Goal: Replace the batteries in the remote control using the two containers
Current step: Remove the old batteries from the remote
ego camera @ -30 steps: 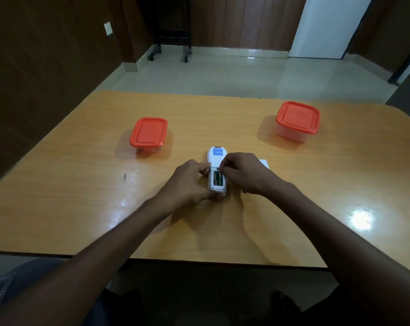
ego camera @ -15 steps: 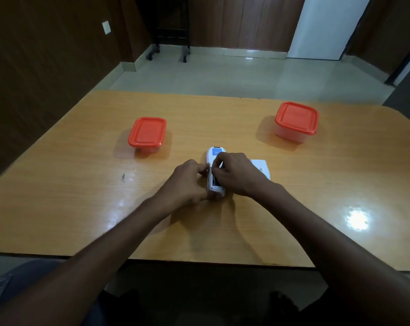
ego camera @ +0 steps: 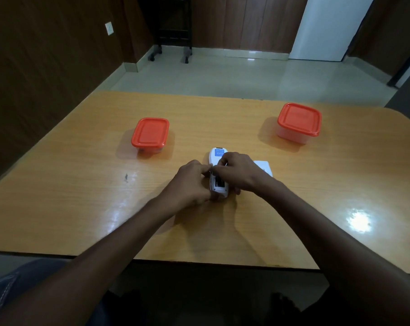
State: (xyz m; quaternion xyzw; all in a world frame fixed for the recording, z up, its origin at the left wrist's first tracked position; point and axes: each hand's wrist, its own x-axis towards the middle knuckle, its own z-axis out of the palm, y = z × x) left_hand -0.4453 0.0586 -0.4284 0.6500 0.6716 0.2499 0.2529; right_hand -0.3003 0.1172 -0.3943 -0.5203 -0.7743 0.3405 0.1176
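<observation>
A white remote control (ego camera: 217, 156) lies face down mid-table, its open battery compartment showing dark between my hands. My left hand (ego camera: 191, 182) grips the remote's left side. Fingertips of my right hand (ego camera: 235, 171) press into the compartment's upper part; whether they pinch a battery is hidden. The white battery cover (ego camera: 264, 167) lies flat just right of the remote, partly behind my right wrist. Two clear containers with orange lids stand closed: the left container (ego camera: 150, 135) at the far left and the right container (ego camera: 299, 122) at the far right.
The wooden table (ego camera: 81, 196) has a small dark speck (ego camera: 126, 177) left of my hands and a light glare at the near right. Beyond the far edge are a tiled floor, a wheeled stand and a white door.
My right hand has slid over the battery compartment, its fingers now covering the upper part where green batteries showed a second ago. My left hand still holds the remote.
</observation>
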